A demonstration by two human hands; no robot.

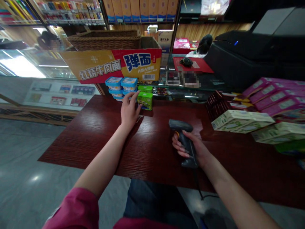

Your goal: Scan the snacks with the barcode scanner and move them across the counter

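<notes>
My right hand is wrapped around the handle of a black barcode scanner, whose head points left over the table. A cable hangs from the bottom of its handle. My left hand is reached out toward the back of the table, its fingers apart. Its fingertips are at the left side of a small green box; whether they touch it I cannot tell. Another green pack sits just behind. Beside them stand several stacked tubs with blue lids, the lower ones partly behind my left hand.
Dark red wooden table. Behind it stands a printed carton with a wicker basket. On the right lie pale green-white boxes and pink packs, below a black machine. Two other people are partly visible at the back.
</notes>
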